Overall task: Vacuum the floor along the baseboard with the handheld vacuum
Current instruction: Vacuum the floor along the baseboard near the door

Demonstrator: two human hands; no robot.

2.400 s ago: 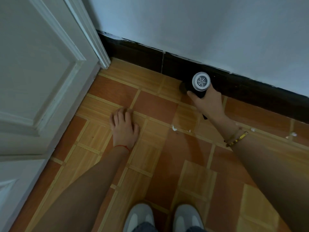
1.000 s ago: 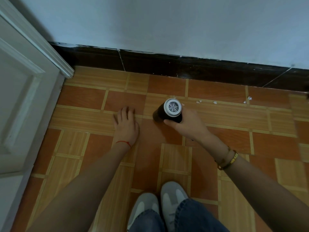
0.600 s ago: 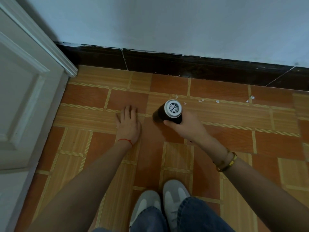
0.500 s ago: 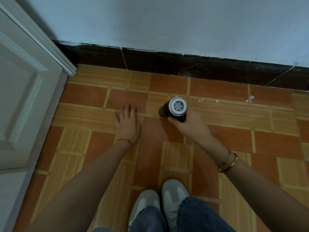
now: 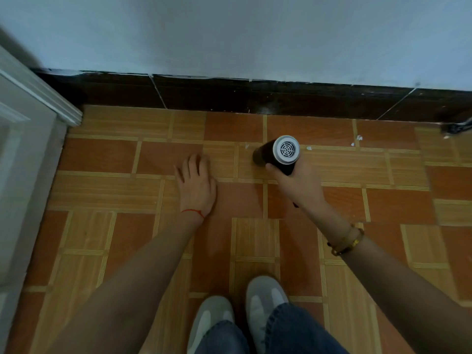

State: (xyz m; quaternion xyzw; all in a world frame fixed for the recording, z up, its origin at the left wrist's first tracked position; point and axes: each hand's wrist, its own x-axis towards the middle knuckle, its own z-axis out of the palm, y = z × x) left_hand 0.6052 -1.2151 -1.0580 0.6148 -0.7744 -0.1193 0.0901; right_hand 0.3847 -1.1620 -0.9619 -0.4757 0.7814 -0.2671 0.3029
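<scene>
White panelled door (image 5: 23,159) well left of the left fingers (image 5: 190,166). Pale wall (image 5: 242,34) beyond them. Grey shoes (image 5: 237,318), denim cuffs (image 5: 281,333) below. Dark object (image 5: 459,127), far right, blurred.

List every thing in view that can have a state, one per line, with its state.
handheld vacuum: gripped, nozzle end pointing at the floor, white vent end up.
right hand: closed around the vacuum's handle.
left hand: open, palm flat on the floor.
white scraps: lying loose on the tiles right of the vacuum, not yet picked up.
door: at the left edge; open or shut cannot be told.
baseboard: dark, scuffed along its top edge.
</scene>
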